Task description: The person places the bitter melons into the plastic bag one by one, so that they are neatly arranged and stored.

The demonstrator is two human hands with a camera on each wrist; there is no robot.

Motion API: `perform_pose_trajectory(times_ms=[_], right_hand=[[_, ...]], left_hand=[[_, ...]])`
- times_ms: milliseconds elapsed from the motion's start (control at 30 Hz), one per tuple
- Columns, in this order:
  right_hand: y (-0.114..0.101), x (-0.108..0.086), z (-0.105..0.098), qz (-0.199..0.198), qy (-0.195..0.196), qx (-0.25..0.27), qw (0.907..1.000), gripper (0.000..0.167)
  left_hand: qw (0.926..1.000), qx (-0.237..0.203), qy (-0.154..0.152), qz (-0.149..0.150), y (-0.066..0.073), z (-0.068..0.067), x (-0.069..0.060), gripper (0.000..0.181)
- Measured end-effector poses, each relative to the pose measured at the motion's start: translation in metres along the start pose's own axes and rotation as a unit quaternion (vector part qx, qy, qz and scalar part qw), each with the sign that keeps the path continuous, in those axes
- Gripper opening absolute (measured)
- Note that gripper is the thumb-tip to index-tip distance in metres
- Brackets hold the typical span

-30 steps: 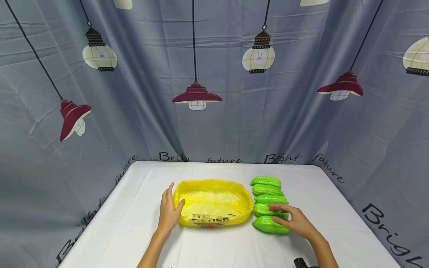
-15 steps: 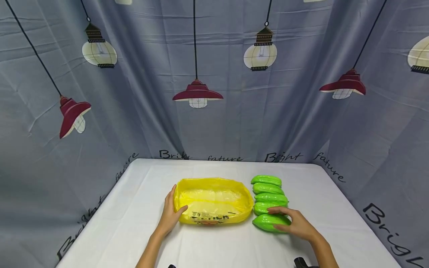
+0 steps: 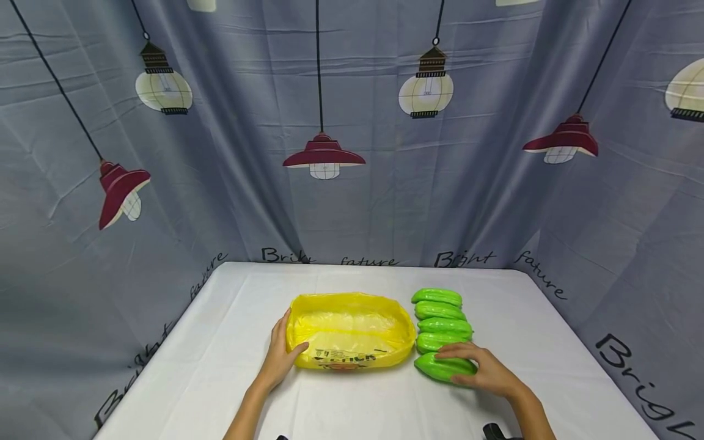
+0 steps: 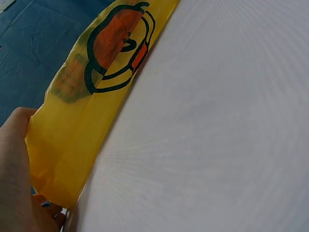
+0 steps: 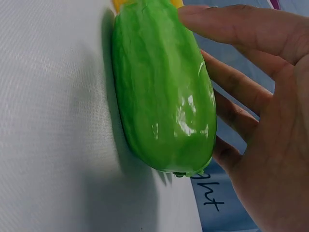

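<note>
A yellow plastic bag (image 3: 357,360) with dark print lies with its mouth spread wide. My left hand (image 3: 277,360) holds its left end, thumb over the near rim and fingers along the outside; the left wrist view shows the bag wall (image 4: 72,140) at the thumb. To the bag's right, several glossy green ridged vegetables, like bitter melons, form a column. My right hand (image 3: 489,370) is around the nearest green vegetable (image 3: 440,365), which rests on the table. In the right wrist view the thumb (image 5: 217,21) touches its far end; fingertips pass behind it, hidden.
Behind the nearest one, the other green vegetables (image 3: 442,326) lie close together. A white cloth covers the table (image 3: 357,406). Blue-grey curtains (image 3: 357,214) with printed lamps stand around its back and sides. A small black object (image 3: 493,431) shows near the right forearm.
My left hand has moved in from beside the bag and taken hold of its left end. My right hand has come down and closed around the nearest green vegetable.
</note>
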State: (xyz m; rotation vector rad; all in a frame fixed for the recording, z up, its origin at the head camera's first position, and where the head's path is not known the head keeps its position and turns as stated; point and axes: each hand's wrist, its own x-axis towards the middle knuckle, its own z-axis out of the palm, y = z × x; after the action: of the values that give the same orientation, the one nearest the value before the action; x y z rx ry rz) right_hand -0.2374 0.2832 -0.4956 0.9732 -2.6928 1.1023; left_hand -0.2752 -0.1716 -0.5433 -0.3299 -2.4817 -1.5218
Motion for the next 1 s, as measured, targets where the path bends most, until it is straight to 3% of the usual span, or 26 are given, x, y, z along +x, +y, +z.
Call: perform_pose_trajectory(times_ms=[333,1000], right_hand=[[0.0004,-0.0013,-0.0011,0.042,-0.033,0.033,0.998,0.042],[0.0015,-0.0044,-0.0017,0.092,-0.069,0.051,0.992,0.045]], left_hand=[[0.9999,0.008,0.011,0.01,-0.0036,0.0018,0.0002,0.079],[0.9999,0.011,-0.003,-0.011,-0.0006,0.0015,-0.0031,0.077]])
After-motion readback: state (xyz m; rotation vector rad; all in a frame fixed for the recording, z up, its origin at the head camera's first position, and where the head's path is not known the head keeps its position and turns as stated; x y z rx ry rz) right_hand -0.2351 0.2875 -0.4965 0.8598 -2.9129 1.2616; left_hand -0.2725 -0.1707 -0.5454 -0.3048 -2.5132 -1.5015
